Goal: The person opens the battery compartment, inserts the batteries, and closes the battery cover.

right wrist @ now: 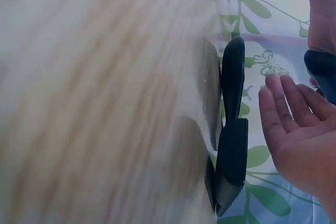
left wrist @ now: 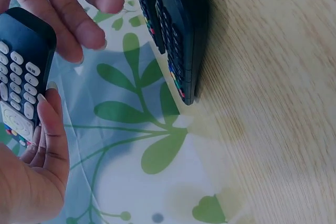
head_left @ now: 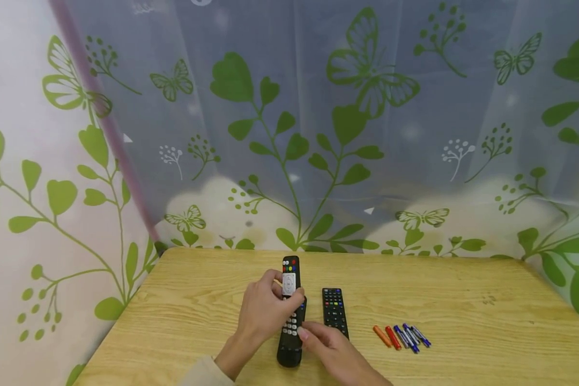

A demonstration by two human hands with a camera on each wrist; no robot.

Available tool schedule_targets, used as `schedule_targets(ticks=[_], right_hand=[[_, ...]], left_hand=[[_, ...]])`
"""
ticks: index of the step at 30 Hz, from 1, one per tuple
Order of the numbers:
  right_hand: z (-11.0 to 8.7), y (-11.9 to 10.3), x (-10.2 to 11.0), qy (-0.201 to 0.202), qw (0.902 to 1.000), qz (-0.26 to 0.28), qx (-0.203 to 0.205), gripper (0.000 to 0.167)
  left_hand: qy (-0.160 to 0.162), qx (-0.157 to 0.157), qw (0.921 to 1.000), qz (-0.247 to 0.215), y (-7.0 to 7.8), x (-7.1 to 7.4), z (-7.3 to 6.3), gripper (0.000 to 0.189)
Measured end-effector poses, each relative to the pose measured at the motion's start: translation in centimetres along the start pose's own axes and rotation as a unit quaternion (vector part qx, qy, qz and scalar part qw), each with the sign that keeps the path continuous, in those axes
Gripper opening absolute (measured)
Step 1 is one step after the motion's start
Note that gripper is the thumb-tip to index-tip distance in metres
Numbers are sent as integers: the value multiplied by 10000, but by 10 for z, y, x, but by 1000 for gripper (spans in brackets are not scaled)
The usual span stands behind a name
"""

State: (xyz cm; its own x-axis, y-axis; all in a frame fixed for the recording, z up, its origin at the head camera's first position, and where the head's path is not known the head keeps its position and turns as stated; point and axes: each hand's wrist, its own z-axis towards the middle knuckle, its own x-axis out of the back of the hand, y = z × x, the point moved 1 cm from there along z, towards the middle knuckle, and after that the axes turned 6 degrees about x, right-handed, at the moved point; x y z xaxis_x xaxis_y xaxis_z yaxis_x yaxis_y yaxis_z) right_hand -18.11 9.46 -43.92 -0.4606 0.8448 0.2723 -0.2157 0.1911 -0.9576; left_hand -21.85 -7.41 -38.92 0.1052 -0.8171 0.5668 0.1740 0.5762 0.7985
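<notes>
My left hand [head_left: 262, 305] grips a black remote control [head_left: 288, 284] with white buttons and a pale navigation pad, raised above the table. In the left wrist view this remote [left wrist: 26, 72] shows its button face, with left fingers along its edge. Beside its lower end is my right hand [head_left: 335, 348], its fingers loosely extended in the right wrist view, holding nothing. A second black remote [head_left: 302, 308] lies mostly hidden behind the held one. A third black remote [head_left: 334, 308] rests on the table just right, partly covered by the right hand.
Several small batteries, including an orange one [head_left: 381, 336], a red one [head_left: 393, 338] and blue-and-silver ones [head_left: 407, 338], lie in a row right of the hands. The wooden table [head_left: 487, 321] meets a leaf-and-butterfly patterned curtain [head_left: 289, 134] at its back edge.
</notes>
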Motion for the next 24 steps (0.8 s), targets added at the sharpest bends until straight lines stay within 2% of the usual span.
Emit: schedule_targets(ticks=[5,10,13,17,19,22,24], right_hand=[[0,-1,-2,-91,9994,260,214,37],[0,-1,-3,20,9989,437,146,35],[-1,-2,-4,88,9948,1011,-7,39],[-1,-3,-5,208,9837,1776,-209,49],[-1,-2,-6,276,9797,1969,-266,49],[-1,-1,-7,465,9775,2025,-351,46],[-1,-1,-7,605,9801,1859,-350,42]], left_hand=[[-41,0,9999,-103,1,-1,-1,35],[-62,11,9997,-232,-1,-3,-2,34],[-88,-7,9990,-439,0,-2,-4,32],[-175,-34,9969,-770,0,-1,-5,29],[-275,-31,9953,-931,0,-1,-5,28],[-437,4,9925,-1141,-1,0,-5,27],[-501,31,9914,-1207,-2,0,-5,29]])
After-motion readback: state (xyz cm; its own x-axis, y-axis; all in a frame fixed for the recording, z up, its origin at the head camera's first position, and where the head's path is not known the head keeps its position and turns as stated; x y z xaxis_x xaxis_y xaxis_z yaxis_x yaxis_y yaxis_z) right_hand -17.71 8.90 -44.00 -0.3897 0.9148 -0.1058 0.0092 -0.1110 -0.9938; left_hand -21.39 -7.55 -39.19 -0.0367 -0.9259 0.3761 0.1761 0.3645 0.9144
